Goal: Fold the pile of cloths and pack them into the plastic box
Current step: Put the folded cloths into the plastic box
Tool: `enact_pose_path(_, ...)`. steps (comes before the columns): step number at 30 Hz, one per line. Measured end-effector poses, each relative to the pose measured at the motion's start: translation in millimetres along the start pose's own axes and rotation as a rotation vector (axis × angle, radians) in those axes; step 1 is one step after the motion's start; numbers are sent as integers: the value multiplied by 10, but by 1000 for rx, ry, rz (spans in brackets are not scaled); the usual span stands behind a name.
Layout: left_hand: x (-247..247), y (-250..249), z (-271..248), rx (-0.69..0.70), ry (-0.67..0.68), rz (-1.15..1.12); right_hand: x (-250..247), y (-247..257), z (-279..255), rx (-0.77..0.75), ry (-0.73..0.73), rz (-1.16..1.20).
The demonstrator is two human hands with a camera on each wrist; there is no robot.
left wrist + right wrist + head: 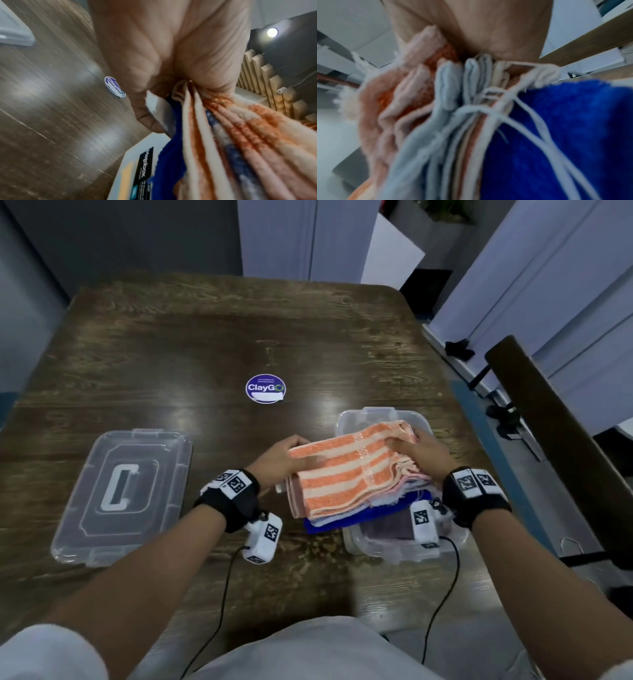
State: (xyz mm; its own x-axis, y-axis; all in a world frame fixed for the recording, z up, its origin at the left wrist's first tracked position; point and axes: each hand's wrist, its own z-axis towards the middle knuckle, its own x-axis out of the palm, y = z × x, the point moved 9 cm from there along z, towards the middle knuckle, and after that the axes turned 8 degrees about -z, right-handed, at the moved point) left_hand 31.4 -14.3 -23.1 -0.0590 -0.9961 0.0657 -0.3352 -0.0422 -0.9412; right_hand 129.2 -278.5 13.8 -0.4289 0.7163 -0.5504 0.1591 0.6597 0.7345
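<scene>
A stack of folded cloths point(349, 474) hangs tilted over the clear plastic box point(352, 419), an orange-and-cream striped one on top, pale and blue point(325, 525) ones beneath. My left hand point(284, 460) grips the stack's left edge, thumb on top. My right hand point(424, 453) grips the right, fringed edge. A purple cloth point(390, 525) lies inside the box. In the left wrist view the striped cloth point(231, 135) is pinched under my palm; in the right wrist view the blue cloth point(565, 128) and fringe point(471, 94) fill the frame.
The box's clear lid point(123, 494) with a white handle lies on the wooden table point(205, 354) at the left. A round purple sticker point(265, 388) sits mid-table. A dark chair back point(555, 422) stands right of the table.
</scene>
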Motion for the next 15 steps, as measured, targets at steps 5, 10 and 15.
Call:
enact_pose_path(5,481,82,162,-113,120,109,-321,-298,-179,38,39,14)
enact_pose_path(10,666,245,-68,-314,347,152,-48,416,-97,-229,188,-307)
enact_pose_path(15,370,495,-307,-363,179,-197,729,1166,208,-476,322,-552)
